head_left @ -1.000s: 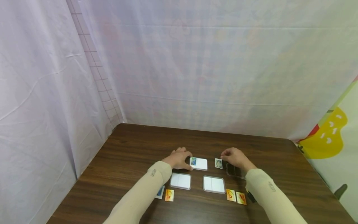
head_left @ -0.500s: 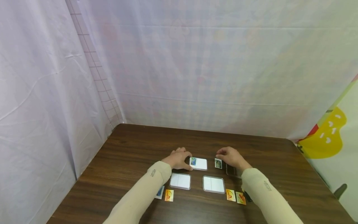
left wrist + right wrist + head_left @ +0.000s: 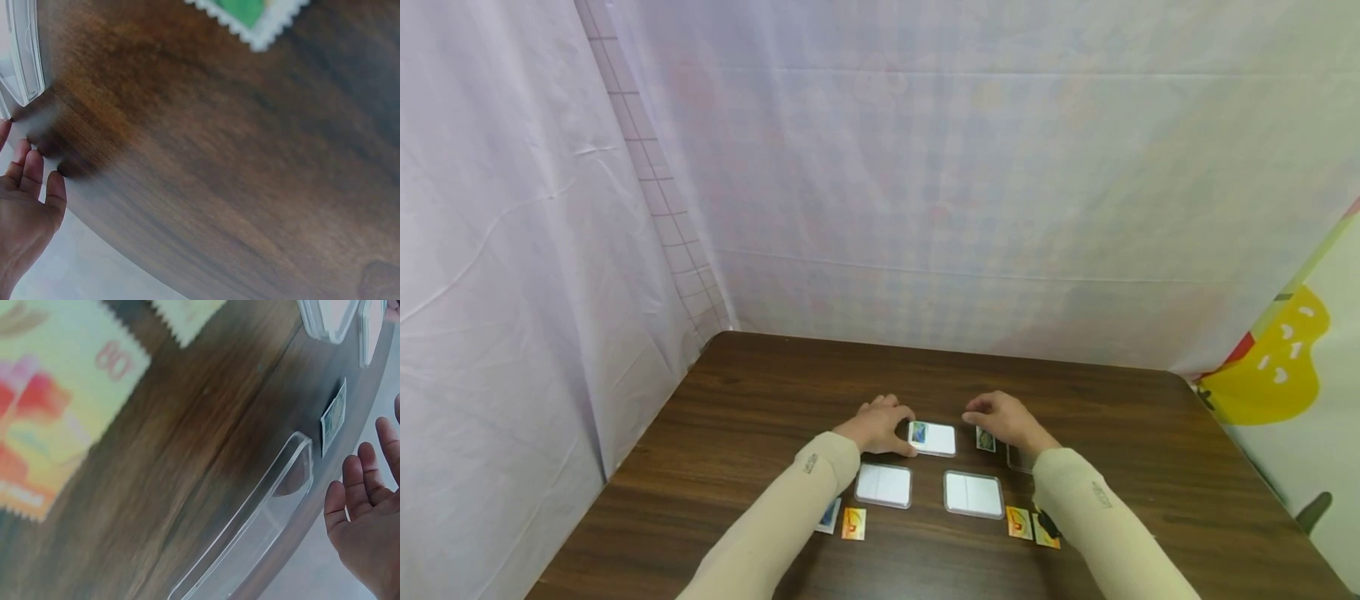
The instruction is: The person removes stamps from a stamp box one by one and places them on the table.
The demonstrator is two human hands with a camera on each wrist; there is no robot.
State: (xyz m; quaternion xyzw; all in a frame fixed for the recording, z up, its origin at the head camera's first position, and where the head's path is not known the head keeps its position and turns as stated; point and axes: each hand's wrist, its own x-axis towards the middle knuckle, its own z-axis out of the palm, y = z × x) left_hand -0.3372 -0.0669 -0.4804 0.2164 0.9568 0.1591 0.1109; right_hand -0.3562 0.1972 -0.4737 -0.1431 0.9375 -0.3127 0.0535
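Note:
In the head view, a clear plastic case (image 3: 934, 439) with a white insert has a blue-green stamp (image 3: 919, 432) at its left end. My left hand (image 3: 880, 427) holds that end between thumb and index finger; the left wrist view shows a case corner (image 3: 25, 81) beside its fingers, thumb hidden. To the right, a dark green stamp (image 3: 986, 440) lies on the table, also visible as a small stamp (image 3: 334, 419) in the right wrist view. My right hand (image 3: 1003, 418) hovers over its upper edge, fingers loosely bent, with nothing visible between them.
Two more cases with white inserts, left (image 3: 884, 485) and right (image 3: 973, 494), lie nearer me. A clear lid (image 3: 256, 525) sits under my right wrist. Orange-yellow stamps, such as one stamp (image 3: 1018, 522), lie near the front, and a blue stamp (image 3: 828, 517) is partly behind my left sleeve.
My right hand has moved left from beside the dark green stamp to above it, covering its top edge. The stamp stays in place, and the left hand has not moved.

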